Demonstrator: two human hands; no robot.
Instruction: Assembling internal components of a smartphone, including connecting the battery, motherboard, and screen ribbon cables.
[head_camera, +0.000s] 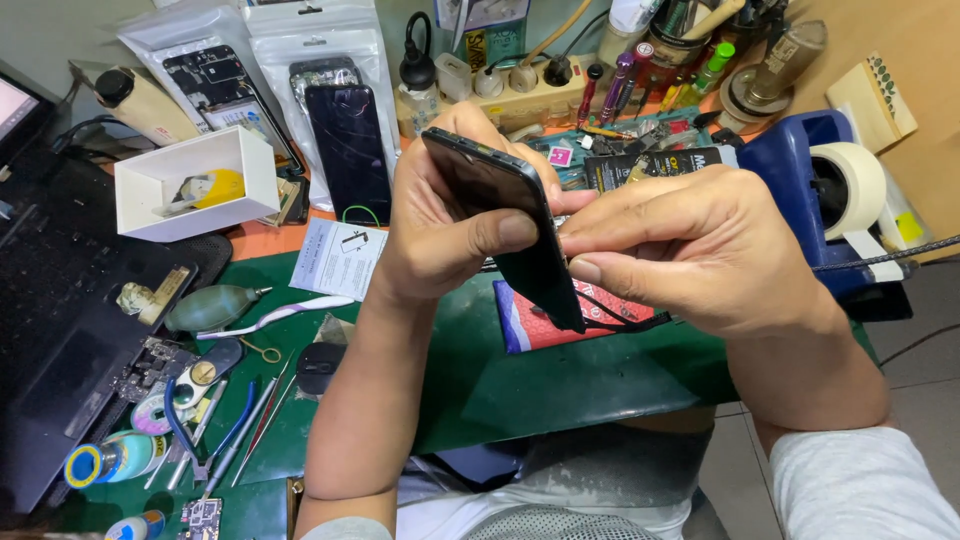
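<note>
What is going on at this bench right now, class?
A person holds a black phone up over a green mat. The left hand grips the phone's body; the right hand pinches along its side edge. Below it lies a red packet. Tweezers, a laptop and a white box sit to the left, a tape dispenser to the right.

Phone repair workshop: green mat (560, 385) on counter, tweezers (240, 440), loose circuit board (150, 365), bagged phone screens (330, 60), tape dispenser (800, 160), power strip (520, 100).
</note>
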